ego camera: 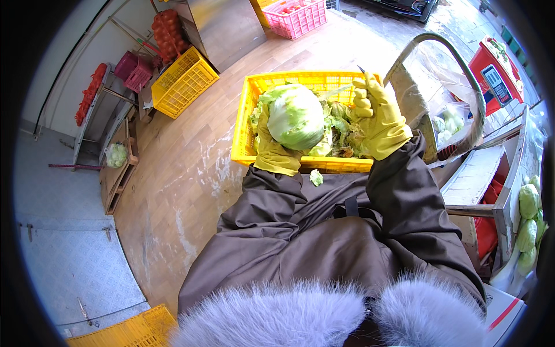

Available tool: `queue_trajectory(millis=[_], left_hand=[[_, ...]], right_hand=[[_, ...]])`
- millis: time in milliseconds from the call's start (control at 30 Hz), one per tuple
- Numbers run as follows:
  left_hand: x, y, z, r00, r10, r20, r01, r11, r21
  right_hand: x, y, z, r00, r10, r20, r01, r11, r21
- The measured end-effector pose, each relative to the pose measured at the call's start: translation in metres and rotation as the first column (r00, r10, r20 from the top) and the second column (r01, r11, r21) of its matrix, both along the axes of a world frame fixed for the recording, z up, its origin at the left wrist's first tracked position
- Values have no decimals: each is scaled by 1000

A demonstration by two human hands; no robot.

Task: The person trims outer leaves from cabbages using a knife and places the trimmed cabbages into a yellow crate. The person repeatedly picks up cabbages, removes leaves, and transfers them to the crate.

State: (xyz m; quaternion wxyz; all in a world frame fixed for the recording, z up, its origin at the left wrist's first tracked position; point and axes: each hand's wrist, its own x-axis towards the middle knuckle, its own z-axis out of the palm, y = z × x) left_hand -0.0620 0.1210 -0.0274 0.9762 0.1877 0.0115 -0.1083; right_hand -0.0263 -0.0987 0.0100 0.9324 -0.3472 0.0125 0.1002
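My left hand (274, 152), in a yellow rubber glove, cups a pale green head of iceberg lettuce (297, 116) from its left side and below. The head is above a yellow plastic crate (239, 134) filled with loose, partly browned lettuce leaves (340, 126). Over the crate's right end, my right hand (382, 119), gloved alike, is closed around what looks like a small knife (361, 69). Only its dark pointed tip shows above the fingers; the handle is hidden. A scrap of leaf (316, 177) rests on my brown apron just before the crate.
At my right stands a cart-like frame with a curved handle (472, 82), near bagged vegetables (451, 121) and a red container (498, 78). Another yellow crate (186, 82) and a red mesh sack (170, 34) are at the back left. A pink crate (297, 19) stands farther ahead.
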Motion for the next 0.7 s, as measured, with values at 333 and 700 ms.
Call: queue_trajectory(millis=[333, 700], left_hand=[[19, 11, -49, 879, -295, 374, 161, 923, 351], [-19, -8, 12, 986, -157, 51, 146, 975, 169]], right_hand=[[38, -47, -57, 999, 35, 27, -19, 889, -458], [-43, 20, 18, 566, 468, 678, 577, 363, -732]])
